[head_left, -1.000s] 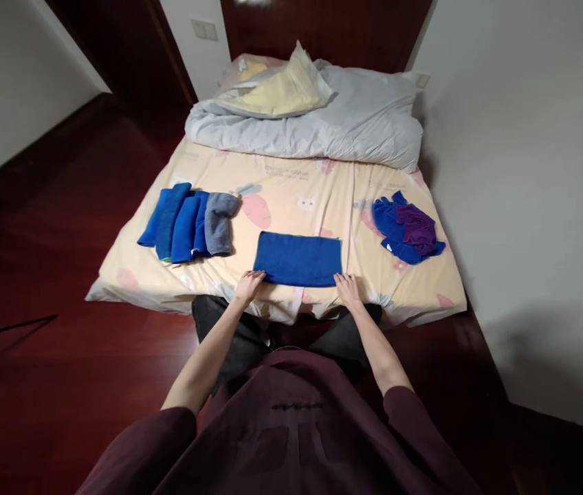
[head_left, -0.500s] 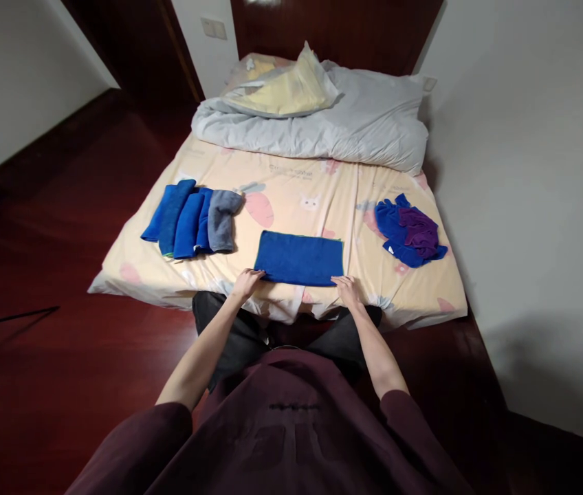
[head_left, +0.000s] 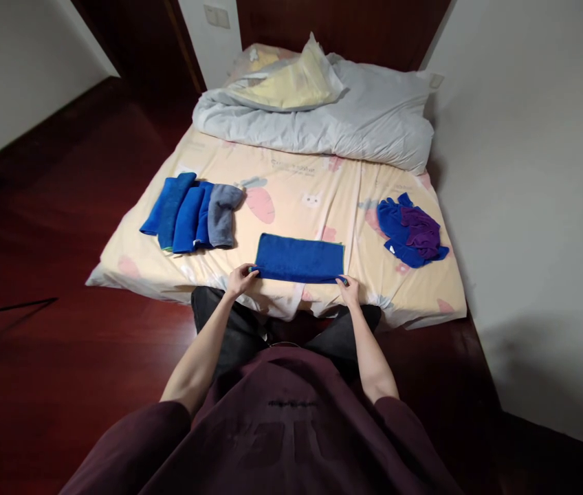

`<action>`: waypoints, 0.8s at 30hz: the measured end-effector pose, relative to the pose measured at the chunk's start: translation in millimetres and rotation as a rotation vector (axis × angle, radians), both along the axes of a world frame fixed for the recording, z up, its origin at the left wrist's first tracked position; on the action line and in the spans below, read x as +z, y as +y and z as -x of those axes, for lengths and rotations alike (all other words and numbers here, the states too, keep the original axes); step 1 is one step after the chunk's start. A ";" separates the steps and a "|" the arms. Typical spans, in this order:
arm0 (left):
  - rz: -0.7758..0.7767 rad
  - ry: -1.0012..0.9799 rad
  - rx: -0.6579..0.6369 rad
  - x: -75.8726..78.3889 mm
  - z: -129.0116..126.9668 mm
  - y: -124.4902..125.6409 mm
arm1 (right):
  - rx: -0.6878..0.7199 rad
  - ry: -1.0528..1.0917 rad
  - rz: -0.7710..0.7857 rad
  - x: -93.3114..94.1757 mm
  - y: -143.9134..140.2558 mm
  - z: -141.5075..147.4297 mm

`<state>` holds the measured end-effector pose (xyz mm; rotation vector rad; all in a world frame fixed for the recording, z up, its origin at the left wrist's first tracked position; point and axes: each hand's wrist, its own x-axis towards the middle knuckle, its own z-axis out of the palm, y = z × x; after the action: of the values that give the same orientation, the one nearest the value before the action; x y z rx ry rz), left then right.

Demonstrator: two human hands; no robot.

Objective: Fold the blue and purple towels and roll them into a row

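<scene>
at the bed's near edge:
blue towel: lain flat
left hand: near-left corner pinched
right hand: near-right corner pinched

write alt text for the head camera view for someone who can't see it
A person at the foot of a bed pinches the near corners of a folded blue towel, left hand on one corner and right hand on the other. A row of folded towels lies to the left, a loose pile of cloths to the right, and a grey duvet at the head.
</scene>
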<state>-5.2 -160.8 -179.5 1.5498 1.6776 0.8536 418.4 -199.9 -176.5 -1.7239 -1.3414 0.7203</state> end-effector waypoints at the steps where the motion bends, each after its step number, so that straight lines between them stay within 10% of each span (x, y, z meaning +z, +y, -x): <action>1: 0.000 -0.014 0.006 -1.5 -0.5 -0.2 | -0.015 0.000 0.000 -0.7 1.2 -0.2; 24: 0.199 0.305 0.077 0.6 -4.2 10.8 | -0.081 -0.239 0.359 36.1 3.3 -7.2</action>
<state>-1.0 -150.0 -178.9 1.5431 1.9831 0.4860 425.6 -196.6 -140.4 -2.1948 -1.3504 0.7622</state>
